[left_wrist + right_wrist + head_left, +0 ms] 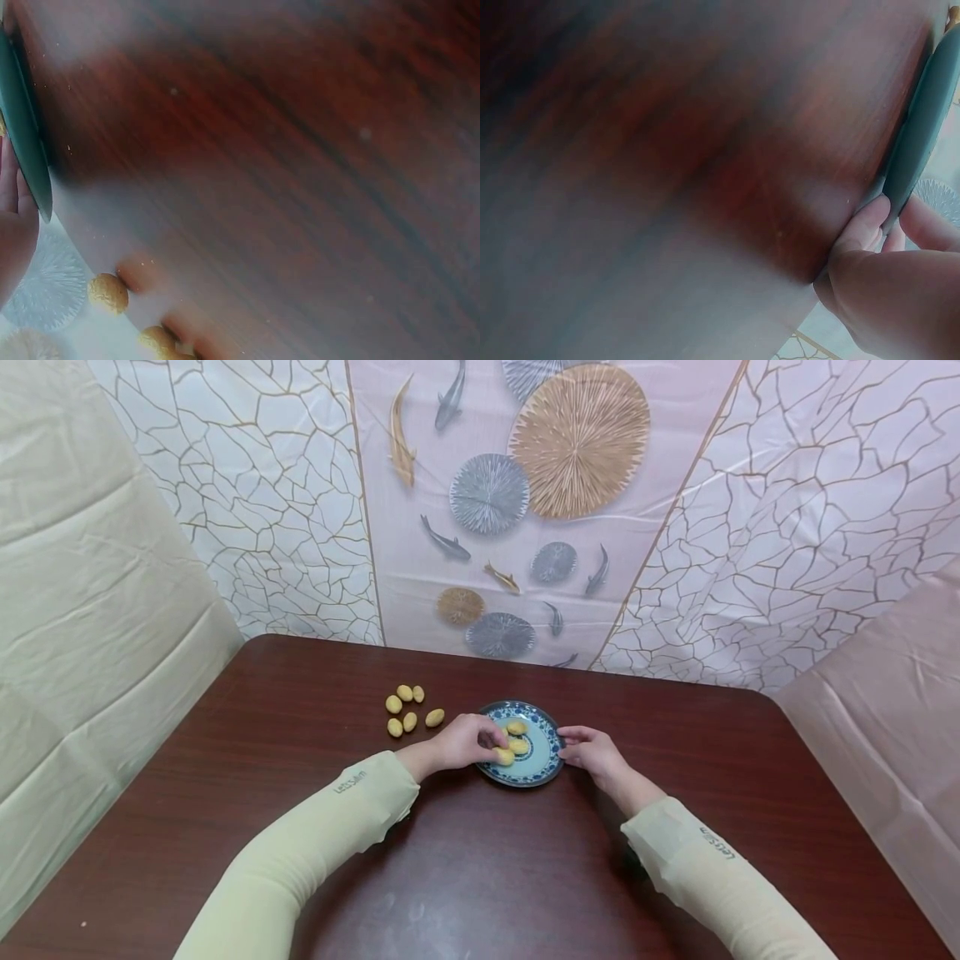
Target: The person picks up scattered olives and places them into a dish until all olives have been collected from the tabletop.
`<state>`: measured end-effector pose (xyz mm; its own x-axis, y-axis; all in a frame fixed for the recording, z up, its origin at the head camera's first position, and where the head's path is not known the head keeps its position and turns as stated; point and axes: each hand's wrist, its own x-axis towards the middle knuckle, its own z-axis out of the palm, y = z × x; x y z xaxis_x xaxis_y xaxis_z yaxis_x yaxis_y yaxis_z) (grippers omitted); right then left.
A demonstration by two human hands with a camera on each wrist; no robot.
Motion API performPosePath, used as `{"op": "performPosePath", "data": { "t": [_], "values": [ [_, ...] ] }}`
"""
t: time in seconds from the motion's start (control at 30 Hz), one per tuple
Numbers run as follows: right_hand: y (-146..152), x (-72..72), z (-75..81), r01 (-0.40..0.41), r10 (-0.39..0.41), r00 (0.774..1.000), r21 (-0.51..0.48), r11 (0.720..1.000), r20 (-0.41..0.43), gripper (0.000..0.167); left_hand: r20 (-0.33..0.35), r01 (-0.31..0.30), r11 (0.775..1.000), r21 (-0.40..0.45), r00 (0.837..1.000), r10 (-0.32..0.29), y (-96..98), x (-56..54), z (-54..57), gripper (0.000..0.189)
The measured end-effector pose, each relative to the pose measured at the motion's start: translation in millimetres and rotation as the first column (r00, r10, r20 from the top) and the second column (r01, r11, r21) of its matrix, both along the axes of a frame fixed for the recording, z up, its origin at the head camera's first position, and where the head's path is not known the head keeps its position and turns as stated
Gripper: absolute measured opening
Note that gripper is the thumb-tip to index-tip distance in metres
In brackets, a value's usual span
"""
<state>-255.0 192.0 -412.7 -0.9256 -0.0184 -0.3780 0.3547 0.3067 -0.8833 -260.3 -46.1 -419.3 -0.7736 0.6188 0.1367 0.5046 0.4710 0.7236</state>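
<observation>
A round plate (537, 768) with a blue patterned border lies toward the back of the dark table, with several small yellow, potato-like ovals (517, 746) on it. My left hand (467, 742) reaches over its left side, fingers curled down at a yellow oval (505, 757) there; the fingertips are partly hidden. On the opposite side, my right hand (595, 755) pinches the rim between thumb and fingers. The right wrist view shows the thumb (871, 217) against the plate's dark green outer side (922, 120).
Several more yellow ovals (405, 693) lie loose on the table (465, 877) left of the plate. One of them, wrinkled and round-ended (109, 292), appears in the left wrist view. A patterned cloth (300, 510) hangs behind the table's far edge.
</observation>
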Motion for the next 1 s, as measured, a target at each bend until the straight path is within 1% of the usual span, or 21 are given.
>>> {"op": "performPosePath", "data": {
  "t": [0.2,0.37,0.43,0.53,0.6,0.63,0.77,0.87,1.0],
  "values": [
    [0.1,-0.1,-0.6,-0.003,0.003,1.000,-0.006,1.000,-0.007,0.045,0.054,-0.050,0.999,0.012,0.997,0.049,-2.9,-1.4,4.3,0.020],
    [0.8,-0.6,-1.5,-0.004,0.004,1.000,-0.015,1.000,-0.014,0.045,0.097,-0.135,0.990,0.037,0.987,0.131,-13.3,-4.9,11.2,0.025],
    [1.0,-0.7,-1.3,-0.008,0.007,1.000,-0.013,1.000,-0.014,0.045,0.122,-0.178,0.982,0.057,0.978,0.170,-19.7,-6.6,15.0,0.026],
    [1.1,-0.7,-1.2,-0.005,0.005,1.000,-0.013,1.000,-0.011,0.045,0.141,-0.227,0.969,0.102,0.967,0.212,-32.8,-9.2,19.5,0.027],
    [1.0,-0.7,-1.3,-0.006,0.005,1.000,-0.011,1.000,-0.007,0.045,0.146,-0.269,0.956,0.117,0.957,0.251,-43.5,-10.1,22.7,0.028],
    [0.8,-0.6,-1.0,-0.006,0.006,1.000,-0.012,1.000,-0.005,0.045,0.138,-0.284,0.951,0.120,0.954,0.267,-49.5,-10.7,23.9,0.029],
    [0.4,-0.6,0.2,-0.007,0.007,1.000,-0.008,1.000,-0.001,0.045,0.134,-0.369,0.922,0.113,0.926,0.354,-74.5,-11.6,28.3,0.031],
    [0.1,-0.6,1.2,-0.010,0.010,1.000,-0.004,1.000,0.001,0.045,0.135,-0.417,0.902,0.109,0.906,0.402,-91.5,-12.4,27.7,0.032],
    [-0.9,-0.5,1.4,-0.006,0.006,1.000,0.002,1.000,0.004,0.045,0.135,-0.460,0.883,0.097,0.885,0.446,-109.7,-12.0,21.7,0.032]
  ]
}}
